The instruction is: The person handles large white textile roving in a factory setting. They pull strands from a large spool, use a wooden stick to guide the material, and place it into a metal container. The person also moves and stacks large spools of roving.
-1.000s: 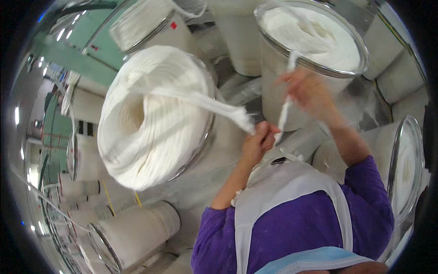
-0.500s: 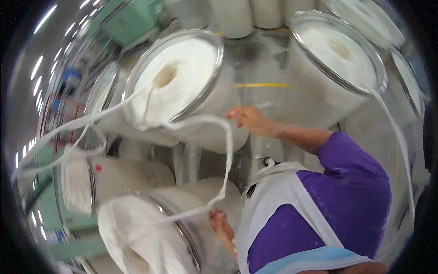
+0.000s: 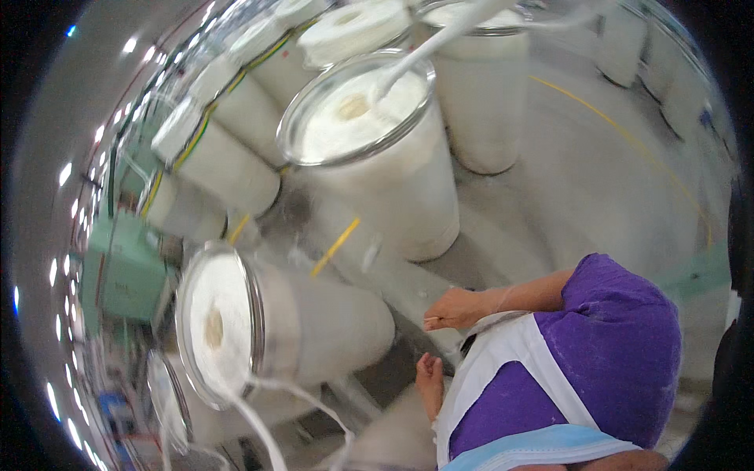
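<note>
My right hand (image 3: 455, 308) is in front of my body, its fingers curled together and no strand showing in it. Just below it, close to the apron (image 3: 487, 353), is my left hand (image 3: 429, 377), with its fingers loosely bent and slightly apart. Neither hand touches a can. To the left, nearest them, a tall whitish can (image 3: 322, 322) with a metal rim is filled with coiled white fibre (image 3: 220, 314). A thick white fibre strand (image 3: 259, 432) trails from its top toward the lower edge, and a thinner one (image 3: 314, 400) hangs beside it.
Another full can (image 3: 393, 196) stands ahead, with a strand (image 3: 440, 39) rising from it, and a further can (image 3: 483, 102) behind. Several banded cans (image 3: 228, 133) line the far left, near a green machine (image 3: 126, 267). Yellow lines (image 3: 336, 246) mark the grey floor.
The view has swung to the right, so the cans sit further left. My right hand has drawn back from its outstretched position and curled. My left hand is now away from the white strand.
</note>
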`<state>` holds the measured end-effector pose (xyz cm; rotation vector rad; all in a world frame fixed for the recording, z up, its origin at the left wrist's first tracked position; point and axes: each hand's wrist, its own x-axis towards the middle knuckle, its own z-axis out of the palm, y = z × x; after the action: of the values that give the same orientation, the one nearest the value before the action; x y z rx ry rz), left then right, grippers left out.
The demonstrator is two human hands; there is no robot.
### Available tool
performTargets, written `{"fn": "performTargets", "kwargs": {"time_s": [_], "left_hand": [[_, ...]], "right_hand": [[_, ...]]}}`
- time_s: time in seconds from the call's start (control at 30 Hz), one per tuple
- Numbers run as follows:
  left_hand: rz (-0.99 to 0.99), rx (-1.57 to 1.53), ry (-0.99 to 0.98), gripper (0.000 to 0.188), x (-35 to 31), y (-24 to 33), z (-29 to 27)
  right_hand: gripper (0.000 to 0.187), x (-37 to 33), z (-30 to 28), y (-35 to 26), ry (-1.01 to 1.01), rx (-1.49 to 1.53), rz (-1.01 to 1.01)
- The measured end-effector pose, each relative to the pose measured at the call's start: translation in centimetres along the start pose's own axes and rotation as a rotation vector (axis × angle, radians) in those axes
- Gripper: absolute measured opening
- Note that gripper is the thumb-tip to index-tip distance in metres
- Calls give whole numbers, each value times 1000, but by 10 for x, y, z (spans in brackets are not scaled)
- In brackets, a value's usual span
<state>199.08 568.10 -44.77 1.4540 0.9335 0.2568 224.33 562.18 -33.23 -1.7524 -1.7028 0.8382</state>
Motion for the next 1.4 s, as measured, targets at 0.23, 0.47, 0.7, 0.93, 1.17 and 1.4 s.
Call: {"fn": "performTargets", "kwargs": {"time_s": [0.23,0.47,0.7,0.93,1.17,1.4], "left_hand": [[272,315,-414,47,67,11,84],[286,719,-857,41,88,92,270],[443,837,-957,45,88,172,468],[317,987,-1087,52,164,202,597],[651,1259,-1313,54,246,259,820],[1067,1335,-1666,51,225,342,1101]], "right_hand": [[49,-112,-45,53,305,-75,176],[47,-271,-98,140,425,-83,257],[50,-409,-182,214,576,-111,484],[52,-506,-240,300,648,-55,721],[50,-630,-293,403,800,0,1059],[51,-757,-336,457,1268,140,1313]]}}
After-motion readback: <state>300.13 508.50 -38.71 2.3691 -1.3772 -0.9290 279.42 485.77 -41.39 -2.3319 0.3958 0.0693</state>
